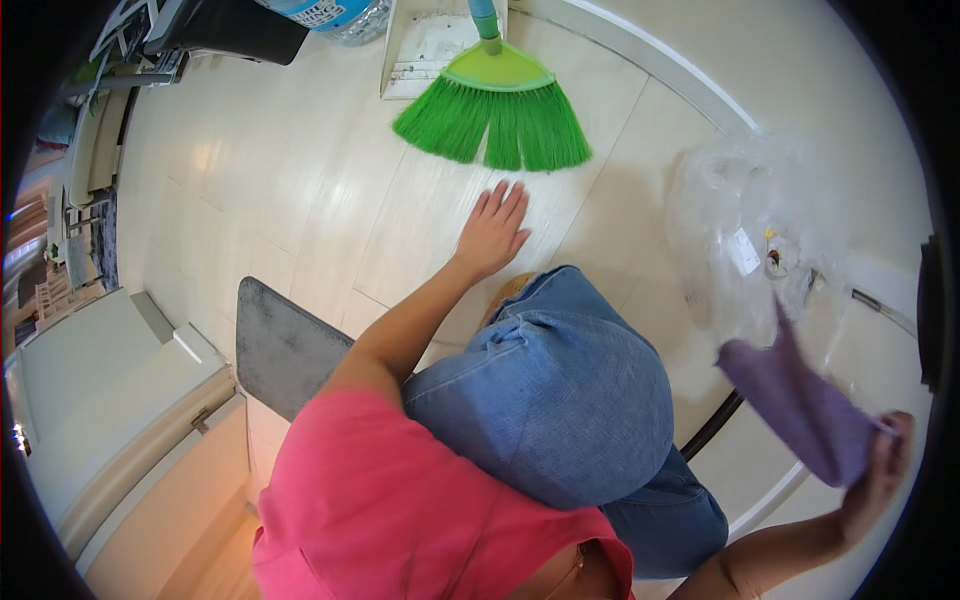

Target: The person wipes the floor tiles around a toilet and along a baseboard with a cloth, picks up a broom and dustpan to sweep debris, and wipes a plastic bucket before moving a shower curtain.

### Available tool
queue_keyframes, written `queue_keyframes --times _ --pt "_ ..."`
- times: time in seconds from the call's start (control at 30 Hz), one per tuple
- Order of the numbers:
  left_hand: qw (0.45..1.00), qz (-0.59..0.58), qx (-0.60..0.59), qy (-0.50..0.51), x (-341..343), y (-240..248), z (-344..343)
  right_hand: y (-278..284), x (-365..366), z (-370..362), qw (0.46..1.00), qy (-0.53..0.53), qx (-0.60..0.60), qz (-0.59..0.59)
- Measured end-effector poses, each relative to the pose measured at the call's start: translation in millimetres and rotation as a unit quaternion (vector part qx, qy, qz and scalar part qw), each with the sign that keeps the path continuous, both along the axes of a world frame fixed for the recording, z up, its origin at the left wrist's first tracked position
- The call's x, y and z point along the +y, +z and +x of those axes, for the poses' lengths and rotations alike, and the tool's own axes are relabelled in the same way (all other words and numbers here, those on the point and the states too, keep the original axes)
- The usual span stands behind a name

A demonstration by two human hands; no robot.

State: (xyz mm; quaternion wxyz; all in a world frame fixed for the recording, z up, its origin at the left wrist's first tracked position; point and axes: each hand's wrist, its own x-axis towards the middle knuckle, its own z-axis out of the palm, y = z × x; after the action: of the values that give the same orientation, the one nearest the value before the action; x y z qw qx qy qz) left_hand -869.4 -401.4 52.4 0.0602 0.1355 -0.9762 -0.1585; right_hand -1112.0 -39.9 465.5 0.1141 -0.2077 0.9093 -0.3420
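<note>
My left hand (492, 230) reaches forward over the pale plank floor, its fingers stretched out and nothing in it. Just beyond those fingertips is a broom (497, 115) with bright green bristles and a lime head. Off to the right, my right hand (880, 470) grips a purple cloth (800, 405) by one end. The cloth hangs out toward the left and is slightly smeared by motion. A clear plastic bag (720, 215) with small items in it lies by the wall, beyond the cloth.
Behind the broom stands a white dustpan (415, 50) with specks of dirt. A large clear bottle (350, 20) with a blue label and a black bin (235, 25) are at the far left. A grey mat (280, 345) lies left of my bent knee (550, 390). The white wall (850, 120) curves along the right.
</note>
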Motion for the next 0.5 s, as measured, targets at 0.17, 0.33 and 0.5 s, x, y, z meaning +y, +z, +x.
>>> queue_keyframes --times 0.17,0.33,0.5 --pt "0.994 0.046 -0.008 0.096 -26.3 14.9 57.1 -90.8 -130.7 10.6 0.940 0.193 -0.236 0.155" --pt "0.930 0.076 0.136 0.332 -69.5 -3.8 55.0 -162.8 -319.7 -25.3 0.925 0.379 -0.007 -0.002" --pt "0.867 0.171 0.228 0.408 -77.1 -9.8 23.9 -219.6 -484.0 -11.0 0.938 0.256 -0.008 -0.232"
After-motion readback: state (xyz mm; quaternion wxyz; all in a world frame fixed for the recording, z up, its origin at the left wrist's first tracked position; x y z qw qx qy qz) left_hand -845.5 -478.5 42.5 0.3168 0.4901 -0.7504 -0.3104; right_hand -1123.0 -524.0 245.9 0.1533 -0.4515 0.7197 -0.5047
